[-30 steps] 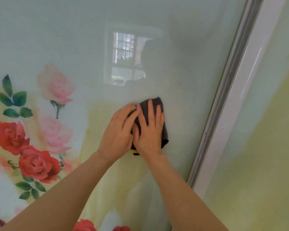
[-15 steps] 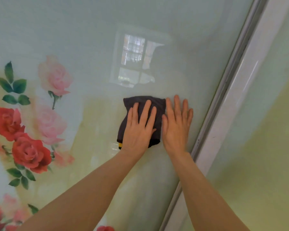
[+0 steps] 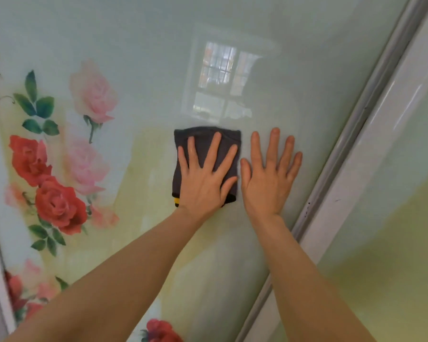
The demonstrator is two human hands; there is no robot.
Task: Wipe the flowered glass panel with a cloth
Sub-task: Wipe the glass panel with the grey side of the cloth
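Since the earlier frame the right hand (image 3: 269, 178) had slid off the cloth (image 3: 203, 146) onto bare glass panel (image 3: 134, 58) just beside it (fingers flat, gripping nothing), while the left hand (image 3: 204, 181), fingers spread, pressed the cloth below the window reflection (image 3: 223, 80).

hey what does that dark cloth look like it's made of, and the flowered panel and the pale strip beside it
Cloth: dark grey, soft and matte, folded under the left hand; probably microfibre, with a yellow edge.
Flowered panel: glossy, likely glass with printed roses; it mirrors a window sharply.
Frame strip: smooth white with a grey rail, shiny streaks; painted metal or plastic, cannot tell which.
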